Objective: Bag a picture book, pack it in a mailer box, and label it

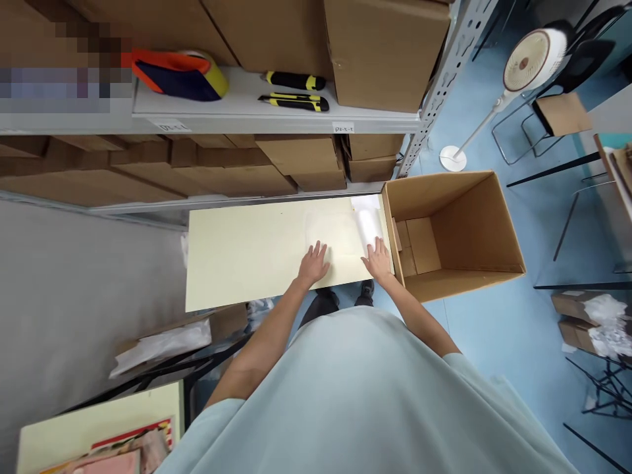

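A pale cream board (241,257) stretches in front of me, below the shelf. My left hand (315,263) lies flat on a thin, see-through sheet (330,227), with its fingers spread. The sheet's outline is faint against the board. My right hand (378,261) rests with stretched fingers on the lower end of a white, glossy plastic piece (368,220). Whether that piece is rolled or folded I cannot tell. Just right of this hand stands an open cardboard box (464,227), with brown cardboard flaps visible on its bottom.
Above the board, a metal shelf (276,124) carries two utility knives (296,92), an orange, blue and yellow item (180,76) and cardboard boxes (390,52). A white fan (528,59) stands at back right. Bottom left, another cream table (103,421) holds printed items.
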`<state>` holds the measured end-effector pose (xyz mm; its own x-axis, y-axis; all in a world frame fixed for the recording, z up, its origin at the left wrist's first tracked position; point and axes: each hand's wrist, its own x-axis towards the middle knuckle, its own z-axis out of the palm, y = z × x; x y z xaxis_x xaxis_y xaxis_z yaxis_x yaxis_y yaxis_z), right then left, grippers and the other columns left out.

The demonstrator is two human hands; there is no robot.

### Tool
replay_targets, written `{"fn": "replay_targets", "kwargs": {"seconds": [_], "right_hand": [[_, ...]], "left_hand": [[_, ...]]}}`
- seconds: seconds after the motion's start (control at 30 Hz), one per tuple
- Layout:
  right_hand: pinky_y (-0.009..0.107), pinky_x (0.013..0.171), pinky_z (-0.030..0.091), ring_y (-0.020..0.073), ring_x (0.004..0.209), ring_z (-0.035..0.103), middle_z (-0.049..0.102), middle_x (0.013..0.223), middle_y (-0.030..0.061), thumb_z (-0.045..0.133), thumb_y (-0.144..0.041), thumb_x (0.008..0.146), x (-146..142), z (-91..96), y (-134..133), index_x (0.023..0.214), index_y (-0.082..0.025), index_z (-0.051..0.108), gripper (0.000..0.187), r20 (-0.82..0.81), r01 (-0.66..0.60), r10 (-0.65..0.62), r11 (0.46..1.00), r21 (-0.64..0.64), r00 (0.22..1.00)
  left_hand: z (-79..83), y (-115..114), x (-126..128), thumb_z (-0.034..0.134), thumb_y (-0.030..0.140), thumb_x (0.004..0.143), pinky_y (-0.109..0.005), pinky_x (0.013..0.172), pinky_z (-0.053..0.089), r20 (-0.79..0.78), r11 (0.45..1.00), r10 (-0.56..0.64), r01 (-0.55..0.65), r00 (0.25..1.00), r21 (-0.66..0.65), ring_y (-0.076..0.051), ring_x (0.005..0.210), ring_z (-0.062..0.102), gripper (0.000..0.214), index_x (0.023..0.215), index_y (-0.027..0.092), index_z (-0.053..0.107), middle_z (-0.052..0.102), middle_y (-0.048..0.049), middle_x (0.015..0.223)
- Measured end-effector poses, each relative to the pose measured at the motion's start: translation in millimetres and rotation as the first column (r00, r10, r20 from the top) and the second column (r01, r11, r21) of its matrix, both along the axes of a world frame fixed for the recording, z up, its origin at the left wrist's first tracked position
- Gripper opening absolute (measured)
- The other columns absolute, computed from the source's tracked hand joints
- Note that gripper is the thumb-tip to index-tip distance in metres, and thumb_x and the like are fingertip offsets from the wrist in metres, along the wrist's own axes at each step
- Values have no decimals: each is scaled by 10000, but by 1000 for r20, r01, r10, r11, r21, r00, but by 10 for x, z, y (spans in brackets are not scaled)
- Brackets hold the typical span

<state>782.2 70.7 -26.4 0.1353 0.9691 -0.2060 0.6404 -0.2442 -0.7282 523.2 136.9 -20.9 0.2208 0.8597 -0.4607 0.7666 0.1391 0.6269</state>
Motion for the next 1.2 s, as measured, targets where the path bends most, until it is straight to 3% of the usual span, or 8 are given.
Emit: {"fn": "replay_targets", "kwargs": {"seconds": [0.2,0.37,0.5,0.67,0.8,0.93,1.07,1.2], "right_hand": [[640,1322,364,439,1685,332,203,1893,222,636,-170,1011,53,15,-74,1746,-215,458,758,215,213,-190,973,-93,958],[511,1251,468,372,1578,502,314,1835,258,496,-100,1056,3,347,-52,1811,-229,332,783,547,221,-41,938,-267,836],[607,1282,425,455,1635,434,366,1777,356,572,-240,1053,-312,687,103,1722,-51,439,708,611,269,-110,947,-174,784],[649,1255,480,449,1558,532,588,1618,322,531,-502,1102,-1053,1253,414,1536,-56,626,630,374,62,-145,973,224,916],[623,1272,496,367,1520,595,658,1590,203,534,-568,1140,-1872,1855,726,1528,-194,642,550,232,-221,129,875,431,964],[608,1258,529,344,1513,616,655,1604,182,569,-511,1147,-2656,2215,1010,1542,-226,634,492,207,-464,417,753,467,885],[604,1253,543,338,1506,630,671,1583,188,592,-468,1143,-3277,2189,1078,1556,-225,626,480,144,-666,698,571,480,702],[618,1231,562,352,1463,662,708,1527,192,601,-466,1129,-3859,1958,869,1525,-218,655,470,53,-805,880,405,434,471]], "left_hand": [[-162,-39,-181,806,206,853,-666,1366,267,-122,971,-233,223,965,-87,-518,1738,194,687,1516,187,624,261,-238,1868],[-53,-95,-299,751,236,901,-648,1336,343,-29,955,-287,283,958,-90,-509,1715,287,675,1554,145,607,275,-260,1857],[306,44,-621,686,282,970,-548,1327,409,90,964,-263,266,961,-23,-427,1599,534,579,1522,112,657,559,-274,1689],[1033,195,-1274,597,432,1087,-423,1253,517,276,969,-168,107,946,221,-290,1453,673,496,1539,240,667,729,-112,1535],[1574,322,-1904,629,389,1088,-517,1265,504,342,784,-27,-192,939,590,-321,1490,622,463,1526,240,665,709,-130,1536],[1878,153,-2489,641,331,1090,-575,1288,465,308,609,190,-358,932,708,-331,1484,628,392,1469,241,684,724,-125,1512],[2013,-599,-2847,628,312,1101,-555,1289,473,295,454,450,-500,843,738,-294,1458,656,364,1459,267,678,740,-111,1482],[2044,-1627,-2995,619,252,1099,-508,1206,558,283,278,713,-629,641,726,-267,1365,713,334,1425,266,689,774,-104,1416]]}}
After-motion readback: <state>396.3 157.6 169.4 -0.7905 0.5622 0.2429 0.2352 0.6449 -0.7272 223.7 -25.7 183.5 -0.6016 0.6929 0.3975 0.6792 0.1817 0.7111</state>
